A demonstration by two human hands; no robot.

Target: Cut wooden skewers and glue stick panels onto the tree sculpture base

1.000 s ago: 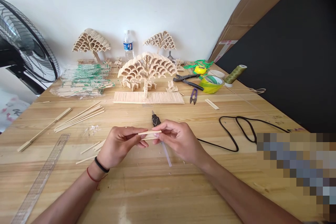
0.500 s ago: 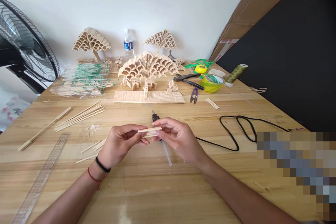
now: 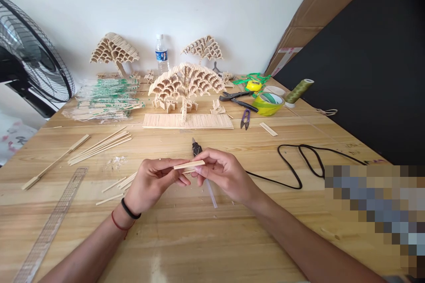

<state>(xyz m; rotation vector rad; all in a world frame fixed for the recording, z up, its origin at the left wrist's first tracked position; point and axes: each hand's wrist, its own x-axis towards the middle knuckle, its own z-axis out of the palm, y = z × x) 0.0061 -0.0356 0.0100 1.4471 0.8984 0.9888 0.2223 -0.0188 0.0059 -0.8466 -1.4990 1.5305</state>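
Between my two hands is a small bundle of short wooden sticks (image 3: 189, 165), held level above the table. My left hand (image 3: 156, 179) pinches its left end, and my right hand (image 3: 221, 170) grips the right end between thumb and fingers. Just beyond the fingers lies a black hot glue gun (image 3: 196, 147), partly hidden by my right hand, with a clear glue stick (image 3: 211, 193) showing on the near side. Several cut sticks (image 3: 126, 181) rest beside my left wrist.
A stick-built tree model (image 3: 186, 84) on a slatted base stands mid-table. Left are long sticks (image 3: 99, 146), a clear ruler (image 3: 53, 225) and a fan (image 3: 36, 53). Right are pliers (image 3: 237, 97), purple snips (image 3: 245, 119), tape (image 3: 268, 104) and a black cord (image 3: 292, 181).
The stick bundle has tilted slightly in my fingers, so more of its upper face shows. Both hands stay nearly in place, and the view shifts a little.
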